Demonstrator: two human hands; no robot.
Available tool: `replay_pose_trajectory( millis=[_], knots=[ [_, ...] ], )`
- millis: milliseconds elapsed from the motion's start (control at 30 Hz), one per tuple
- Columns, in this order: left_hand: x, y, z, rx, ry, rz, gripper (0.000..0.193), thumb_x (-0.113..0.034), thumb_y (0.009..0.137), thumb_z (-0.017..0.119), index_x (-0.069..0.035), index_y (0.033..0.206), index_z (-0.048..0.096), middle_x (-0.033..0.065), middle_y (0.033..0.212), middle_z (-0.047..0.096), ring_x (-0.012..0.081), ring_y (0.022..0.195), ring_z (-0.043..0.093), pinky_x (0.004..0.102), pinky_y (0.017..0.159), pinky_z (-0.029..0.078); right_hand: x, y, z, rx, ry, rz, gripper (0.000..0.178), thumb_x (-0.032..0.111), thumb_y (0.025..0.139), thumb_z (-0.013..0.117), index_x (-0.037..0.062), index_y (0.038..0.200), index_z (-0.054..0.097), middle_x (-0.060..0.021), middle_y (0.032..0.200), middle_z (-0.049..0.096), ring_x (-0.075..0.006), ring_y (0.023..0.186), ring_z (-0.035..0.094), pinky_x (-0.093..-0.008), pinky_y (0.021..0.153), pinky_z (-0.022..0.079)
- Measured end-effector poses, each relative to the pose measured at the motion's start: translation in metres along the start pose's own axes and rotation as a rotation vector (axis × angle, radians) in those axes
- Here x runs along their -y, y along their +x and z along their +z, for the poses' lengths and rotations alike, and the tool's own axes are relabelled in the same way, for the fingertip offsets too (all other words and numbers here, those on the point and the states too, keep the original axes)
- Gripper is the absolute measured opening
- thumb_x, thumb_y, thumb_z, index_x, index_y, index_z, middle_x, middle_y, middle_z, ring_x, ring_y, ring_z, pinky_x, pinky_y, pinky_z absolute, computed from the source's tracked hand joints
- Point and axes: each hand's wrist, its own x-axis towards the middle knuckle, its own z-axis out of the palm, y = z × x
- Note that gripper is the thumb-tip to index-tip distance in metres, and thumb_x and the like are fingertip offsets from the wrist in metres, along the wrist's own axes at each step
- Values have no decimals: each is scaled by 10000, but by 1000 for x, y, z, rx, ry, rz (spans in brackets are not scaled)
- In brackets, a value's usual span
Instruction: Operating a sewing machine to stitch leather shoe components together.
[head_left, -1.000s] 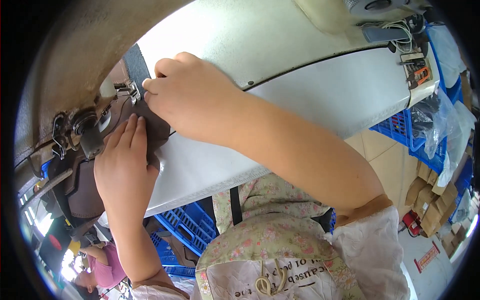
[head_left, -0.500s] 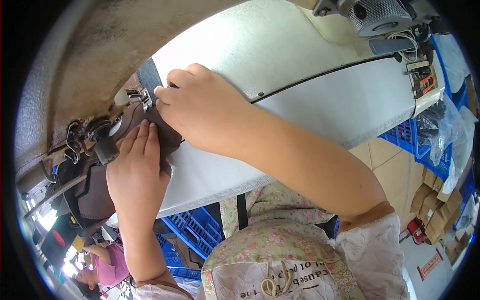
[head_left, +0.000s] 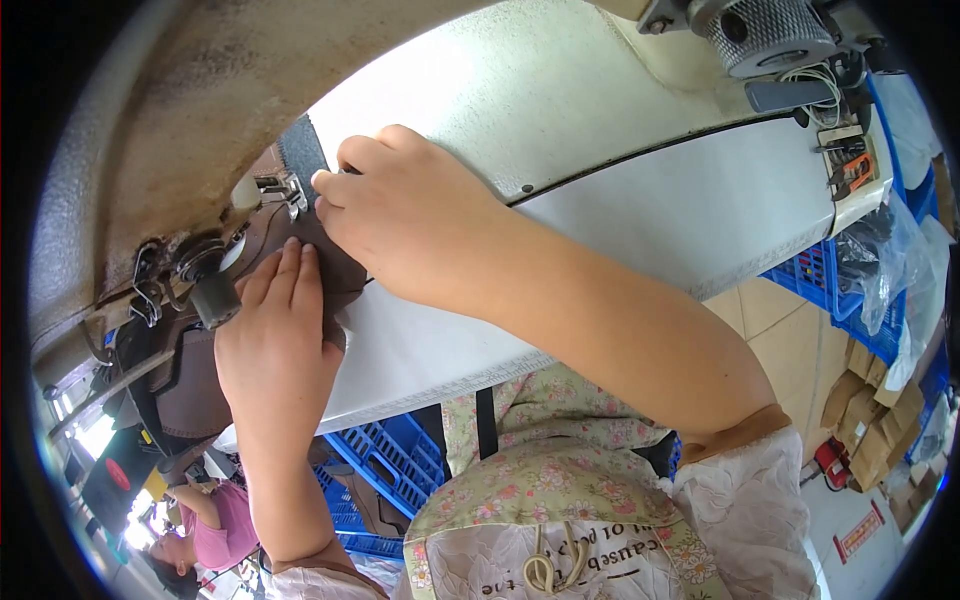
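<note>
My left hand (head_left: 272,345) lies with its fingers stretched out flat on a dark brown leather-like piece (head_left: 338,262). The sewing machine's metal presser foot (head_left: 295,198) stands just beyond those fingertips, on the same piece. On the right side of the foot, my right hand (head_left: 405,215) rests with curled fingers at the piece's edge. A bit of something small and dark shows between these fingers; what it is stays hidden. A dark grey strip (head_left: 302,148) runs behind the foot. More brown material (head_left: 190,385) hangs to the left, partly covered by machine parts.
The sewing machine's arm (head_left: 150,130) arches over the upper left. A white work table (head_left: 660,230) stretches right, with small tools (head_left: 848,165) at its far end. Blue crates (head_left: 395,460) stand below and at right. Another person (head_left: 222,525) sits at lower left.
The whole view has shifted very slightly. Both hands keep the same pose on the brown piece, with no clear movement against the presser foot.
</note>
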Motion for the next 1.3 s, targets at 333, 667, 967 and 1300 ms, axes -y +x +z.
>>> replay_pose_trajectory(
  millis=[333,667,967,1300],
  knots=[
    [1,2,-5,-23,89,73,476,-31,685,656,26,1158,656,128,1208,693,262,1132,658,363,802,589,1,2,-1,38,-1,-1,102,112,733,658,86,790,738,-12,998,686,-187,978,586,-327,805,462],
    [-1,2,-3,15,5,5,568,-8,665,662,18,1231,634,156,1255,667,310,1186,617,433,1012,468,0,0,0,-19,12,3,109,113,737,657,86,797,744,-4,969,685,-186,969,588,-331,806,459],
    [1,5,-6,-6,69,70,527,-17,673,658,26,1198,642,155,1231,678,303,1160,635,415,942,516,0,-1,-1,-17,23,12,105,108,735,663,89,798,745,-2,975,688,-188,973,588,-330,819,456],
    [-2,2,-7,80,49,16,607,-97,650,706,38,1236,615,161,1285,643,308,1200,594,423,980,488,-17,6,-5,-56,29,-89,132,128,733,660,112,827,752,-37,935,675,-257,991,632,-377,855,513]
  ],
)
